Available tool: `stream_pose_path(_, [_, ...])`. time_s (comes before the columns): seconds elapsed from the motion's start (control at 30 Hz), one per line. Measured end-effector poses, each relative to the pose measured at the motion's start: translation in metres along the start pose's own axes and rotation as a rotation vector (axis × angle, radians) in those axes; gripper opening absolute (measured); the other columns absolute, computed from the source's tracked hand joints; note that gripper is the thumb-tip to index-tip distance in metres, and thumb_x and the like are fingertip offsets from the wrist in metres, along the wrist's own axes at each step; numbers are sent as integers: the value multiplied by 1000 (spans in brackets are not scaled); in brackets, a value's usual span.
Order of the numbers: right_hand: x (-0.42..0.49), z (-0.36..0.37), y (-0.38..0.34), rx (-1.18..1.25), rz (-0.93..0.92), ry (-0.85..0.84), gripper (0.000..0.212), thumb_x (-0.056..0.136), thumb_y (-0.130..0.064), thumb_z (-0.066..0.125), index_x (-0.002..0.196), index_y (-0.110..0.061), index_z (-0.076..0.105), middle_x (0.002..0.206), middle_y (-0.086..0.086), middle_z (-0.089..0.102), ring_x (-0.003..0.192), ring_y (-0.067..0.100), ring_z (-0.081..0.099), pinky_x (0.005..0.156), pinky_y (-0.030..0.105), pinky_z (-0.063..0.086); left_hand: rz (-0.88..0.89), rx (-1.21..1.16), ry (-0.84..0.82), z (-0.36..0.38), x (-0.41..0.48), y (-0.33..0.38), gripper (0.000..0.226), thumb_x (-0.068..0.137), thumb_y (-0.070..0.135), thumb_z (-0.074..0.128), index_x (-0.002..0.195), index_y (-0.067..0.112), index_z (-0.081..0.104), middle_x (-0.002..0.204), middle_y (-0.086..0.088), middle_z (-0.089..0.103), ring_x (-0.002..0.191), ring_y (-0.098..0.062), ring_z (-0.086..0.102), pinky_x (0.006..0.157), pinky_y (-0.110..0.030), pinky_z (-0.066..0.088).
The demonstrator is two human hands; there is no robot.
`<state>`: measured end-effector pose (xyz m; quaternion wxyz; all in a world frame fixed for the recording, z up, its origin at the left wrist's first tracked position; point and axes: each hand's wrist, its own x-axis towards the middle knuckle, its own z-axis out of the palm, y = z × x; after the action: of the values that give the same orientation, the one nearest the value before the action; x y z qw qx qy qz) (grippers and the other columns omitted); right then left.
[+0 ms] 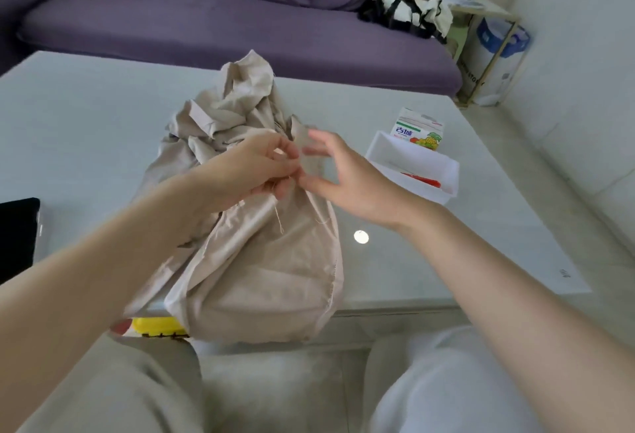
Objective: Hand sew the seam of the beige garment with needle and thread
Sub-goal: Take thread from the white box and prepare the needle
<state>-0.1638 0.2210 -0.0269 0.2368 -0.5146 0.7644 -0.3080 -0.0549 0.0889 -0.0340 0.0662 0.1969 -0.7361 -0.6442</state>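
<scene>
Beige garment (261, 261) heaped on a pale glass worktop (86, 140), crumpled at the far end, with the near end draped over the front edge. Left hand (254, 168) above the middle of the heap, fingers curled and pinching a raised fold of the fabric. A short pale thread (279, 218) dangling just below that pinch. Right hand (347, 178) just beside the left, fingers spread in a wide C, tips at the edge of the same fold, blurred. To the right, well apart from the cloth, a white box (443, 171) with something red inside, and a printed carton (417, 128) touching its far side. Purple sofa (206, 27) beyond the worktop. Yellow object (156, 326) partly under the garment's near edge.
</scene>
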Motion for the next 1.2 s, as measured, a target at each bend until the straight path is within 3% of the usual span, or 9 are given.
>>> stream_pose_path(0.1, [15,6,-9,153,10,-51,44,94,-22,58,134,-11,45,97,3,67,89,9,63,90,21,44,11,112,10,-13,-5,-1,11,96,3,47,88,11,45,55,0,56,45,-8,38,47,-20,29])
stream_pose_path(0.2, [24,11,-9,118,-16,-6,13,92,-22,61,93,-13,70,62,-5,60,54,1,50,64,17,41,34,140,50,-25,-13,-3,9,96,2,46,91,9,43,50,6,57,37,-2,35,39,-12,28])
stream_pose_path(0.37, [32,23,-11,59,-2,65,17,92,-20,60,85,-10,72,56,-10,56,50,2,43,58,18,36,41,273,175,-54,-23,-24,15,93,-2,46,91,12,51,62,3,66,43,-6,38,50,-26,33])
stream_pose_path(0.53, [40,32,-9,37,28,137,18,93,-19,58,81,-16,71,59,-9,59,47,-2,48,61,17,39,61,319,353,-76,-44,-37,22,92,-4,44,86,14,55,54,11,64,44,-1,41,47,-12,33])
stream_pose_path(0.87, [54,47,-4,-61,135,209,22,90,-20,61,69,-23,68,46,-15,57,46,-6,51,60,12,40,194,504,643,-114,-86,-21,12,93,4,44,97,14,49,74,7,67,40,-3,40,41,-13,31])
stream_pose_path(0.97, [54,51,-5,-90,137,198,26,90,-21,61,65,-28,66,48,-15,58,51,0,54,67,25,43,146,657,707,-124,-85,-35,16,93,4,40,96,18,49,76,7,67,56,-2,48,56,-22,41])
stream_pose_path(1.03, [52,54,-10,-101,112,192,25,90,-21,60,67,-27,67,55,-10,60,55,8,54,67,28,44,58,777,707,-133,-82,-52,18,94,7,36,102,19,49,85,-2,65,76,-19,52,68,-36,44])
stream_pose_path(1.13, [49,56,-18,-111,78,175,21,90,-23,59,72,-23,71,59,-10,61,59,9,53,65,26,43,-187,1112,575,-133,-77,-73,34,94,7,34,121,22,46,105,-6,63,102,-28,44,82,-33,33])
stream_pose_path(1.2, [46,55,-24,-119,54,170,21,89,-23,59,73,-24,72,60,-11,62,63,9,56,65,25,43,-178,1209,523,-118,-72,-74,39,95,8,37,130,23,46,121,0,59,113,-26,39,88,-34,25])
